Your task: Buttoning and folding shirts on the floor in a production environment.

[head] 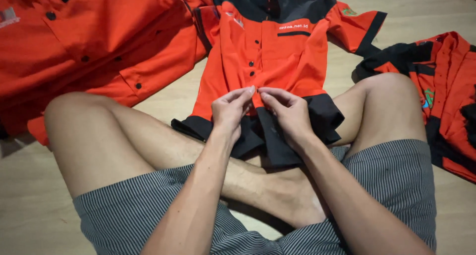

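My left hand (230,108) and right hand (287,110) meet at the front placket of the orange-and-black shirt (277,51), fingertips pinching the fabric just below the lowest black button (252,75). The shirt lies flat on the floor (29,205), hem draped over my crossed legs (148,141).

No packages, signs or screens here. Just beyond the fingers (250,91), the orange shirt (267,51) carries a small white printed chest label (293,26). Farther right, its sleeve bears a green-and-red badge (349,11).
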